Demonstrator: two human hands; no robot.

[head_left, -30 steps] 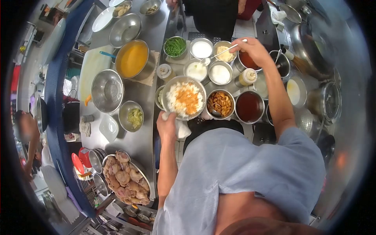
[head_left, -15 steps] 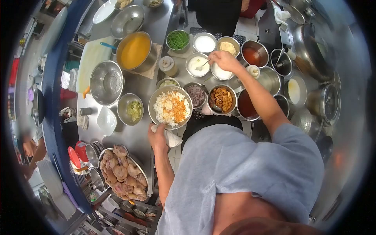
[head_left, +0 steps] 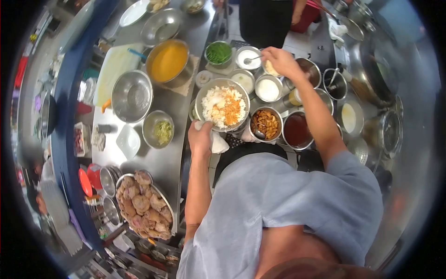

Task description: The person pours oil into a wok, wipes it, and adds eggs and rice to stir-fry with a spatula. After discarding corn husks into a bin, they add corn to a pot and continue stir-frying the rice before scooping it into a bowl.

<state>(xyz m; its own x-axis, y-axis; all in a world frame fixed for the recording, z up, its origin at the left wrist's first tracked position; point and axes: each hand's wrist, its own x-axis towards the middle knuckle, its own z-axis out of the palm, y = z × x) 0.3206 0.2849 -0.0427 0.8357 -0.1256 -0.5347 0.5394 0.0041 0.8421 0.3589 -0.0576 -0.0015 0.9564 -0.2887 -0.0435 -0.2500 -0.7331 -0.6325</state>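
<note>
My left hand (head_left: 200, 139) grips the near rim of a metal bowl (head_left: 199, 108), with a folded white cloth (head_left: 218, 142) between hand and metal. Inside the bowl, white rice (head_left: 214, 108) carries an orange sauce or seasoning and a patch of white grains. My right hand (head_left: 280, 62) is closed on the handle of a small spoon (head_left: 251, 60). The spoon's bowl is at a container of white powder (head_left: 245, 54). Beside it stand another pot of white powder (head_left: 268, 89) and a pot with pale yellow contents (head_left: 270, 69), partly hidden by my right hand.
Chopped greens (head_left: 219, 53), browned chunks in a pot (head_left: 265, 123) and dark red sauce (head_left: 298, 130) surround the bowl. On the steel counter are yellow liquid (head_left: 168, 61), an empty-looking bowl (head_left: 132, 96) and a tray of meat pieces (head_left: 143, 203). Another person in black (head_left: 265, 23) stands opposite.
The bowl of rice has moved right and away from me with my left hand. My right hand has taken the spoon to a farther white-powder container. White grains now show on the rice.
</note>
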